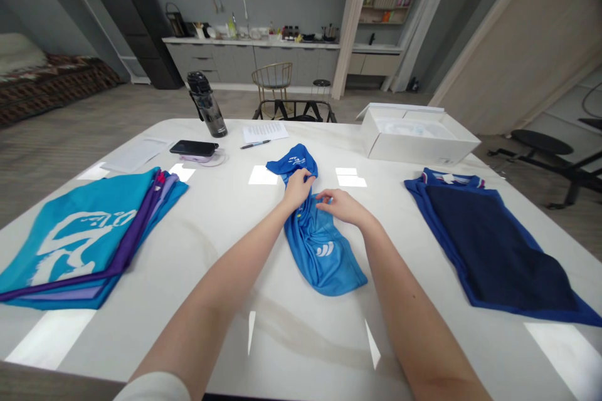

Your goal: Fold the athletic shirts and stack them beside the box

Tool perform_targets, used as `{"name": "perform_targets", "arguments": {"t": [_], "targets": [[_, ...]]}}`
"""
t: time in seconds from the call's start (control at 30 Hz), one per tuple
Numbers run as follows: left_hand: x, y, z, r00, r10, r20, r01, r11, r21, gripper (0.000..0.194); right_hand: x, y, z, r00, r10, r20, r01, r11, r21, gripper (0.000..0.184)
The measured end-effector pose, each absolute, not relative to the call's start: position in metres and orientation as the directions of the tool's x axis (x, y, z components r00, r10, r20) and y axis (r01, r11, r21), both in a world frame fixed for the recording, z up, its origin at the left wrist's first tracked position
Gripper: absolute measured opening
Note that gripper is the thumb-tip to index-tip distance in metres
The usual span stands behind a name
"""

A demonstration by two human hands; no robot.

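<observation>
A crumpled blue jersey (320, 244) with white print lies in the middle of the white table (235, 232). My left hand (297, 190) is closed on a bunch of its fabric near the upper part. My right hand (339, 205) rests on the jersey just to the right, fingers pinching the cloth. Both forearms reach in from the near edge.
A stack of folded teal and purple shirts (89, 238) lies at the left. A dark blue jersey (493, 244) is spread flat at the right. At the back stand an open white box (416, 135), a dark water bottle (207, 105), a phone (194, 148), and paper with a pen (263, 133).
</observation>
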State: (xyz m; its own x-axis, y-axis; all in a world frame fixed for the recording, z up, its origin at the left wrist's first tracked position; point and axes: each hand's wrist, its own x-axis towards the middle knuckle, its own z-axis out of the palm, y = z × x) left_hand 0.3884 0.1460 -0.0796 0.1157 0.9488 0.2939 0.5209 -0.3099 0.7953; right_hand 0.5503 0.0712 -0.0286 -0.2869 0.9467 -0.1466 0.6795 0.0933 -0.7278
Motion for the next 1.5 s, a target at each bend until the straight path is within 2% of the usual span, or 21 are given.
{"name": "perform_targets", "arguments": {"t": [0.03,0.1,0.23,0.4,0.5,0.57,0.6,0.67,0.73,0.77,0.83,0.87,0.97,1.03,1.13,1.2,1.27,1.33,1.4,1.5], "targets": [[0.382,0.146,-0.08,0.069,0.949,0.308,0.397,-0.309,0.864,0.01,0.549,0.074,-0.035,-0.25,0.966,-0.066,0.712,0.137,-0.688,0.025],[0.369,0.143,-0.079,-0.018,0.956,0.292,0.168,-0.285,0.944,0.015,0.545,0.078,-0.047,-0.251,0.968,0.006,0.745,0.197,-0.637,0.03],[0.338,0.136,-0.073,-0.135,0.98,0.145,-0.093,-0.159,0.983,0.026,0.532,0.076,-0.063,-0.316,0.949,-0.011,0.804,0.262,-0.534,0.029],[0.28,0.141,-0.068,-0.348,0.931,-0.112,-0.242,0.026,0.97,0.027,0.527,0.069,-0.055,-0.223,0.962,-0.16,0.932,0.161,-0.325,0.013],[0.245,0.143,-0.074,-0.483,0.85,-0.211,-0.276,0.081,0.958,0.021,0.527,0.065,-0.042,-0.154,0.926,-0.344,0.949,0.042,-0.312,0.013],[0.23,0.14,-0.077,-0.542,0.816,-0.2,-0.185,0.116,0.976,0.013,0.526,0.06,-0.035,-0.16,0.866,-0.475,0.938,-0.017,-0.347,0.015],[0.225,0.137,-0.077,-0.569,0.813,-0.121,-0.055,0.109,0.993,0.015,0.525,0.058,-0.032,-0.18,0.833,-0.523,0.93,-0.028,-0.365,0.015],[0.223,0.128,-0.075,-0.519,0.835,0.183,0.332,0.0,0.943,0.033,0.521,0.054,-0.029,-0.263,0.766,-0.586,0.909,-0.007,-0.417,0.014],[0.23,0.12,-0.07,-0.21,0.866,0.454,0.655,-0.22,0.722,0.043,0.516,0.051,-0.027,-0.376,0.675,-0.635,0.871,0.024,-0.491,0.013],[0.235,0.118,-0.068,-0.014,0.868,0.496,0.728,-0.331,0.6,0.043,0.513,0.049,-0.027,-0.426,0.629,-0.65,0.85,0.032,-0.526,0.013],[0.249,0.117,-0.064,0.267,0.863,0.43,0.772,-0.459,0.44,0.041,0.509,0.047,-0.026,-0.478,0.571,-0.667,0.825,0.031,-0.565,0.014],[0.256,0.118,-0.063,0.331,0.87,0.367,0.79,-0.468,0.396,0.044,0.507,0.046,-0.026,-0.485,0.565,-0.667,0.82,0.028,-0.572,0.016],[0.271,0.129,-0.064,0.297,0.933,0.203,0.878,-0.351,0.327,0.056,0.511,0.048,-0.024,-0.496,0.639,-0.588,0.789,0.048,-0.613,0.023],[0.274,0.138,-0.065,0.244,0.961,0.128,0.907,-0.273,0.321,0.046,0.52,0.054,-0.025,-0.49,0.728,-0.48,0.742,0.059,-0.668,0.029],[0.271,0.152,-0.066,0.186,0.976,0.118,0.901,-0.217,0.376,0.025,0.542,0.072,-0.029,-0.407,0.831,-0.38,0.697,0.014,-0.717,0.03],[0.267,0.16,-0.066,0.138,0.979,0.149,0.853,-0.194,0.485,0.013,0.556,0.088,-0.033,-0.343,0.855,-0.389,0.702,-0.042,-0.711,0.028],[0.264,0.168,-0.066,0.073,0.976,0.203,0.739,-0.19,0.647,0.007,0.564,0.105,-0.037,-0.294,0.857,-0.423,0.707,-0.103,-0.7,0.027],[0.261,0.174,-0.064,-0.02,0.966,0.259,0.556,-0.204,0.805,0.011,0.564,0.119,-0.04,-0.245,0.869,-0.43,0.709,-0.142,-0.691,0.027],[0.256,0.179,-0.06,-0.151,0.959,0.24,0.304,-0.186,0.934,0.015,0.558,0.131,-0.041,-0.202,0.891,-0.406,0.726,-0.142,-0.673,0.026],[0.243,0.183,-0.053,-0.298,0.954,0.024,-0.136,-0.067,0.988,0.022,0.544,0.14,-0.042,-0.203,0.899,-0.387,0.79,-0.083,-0.607,0.025]]}}
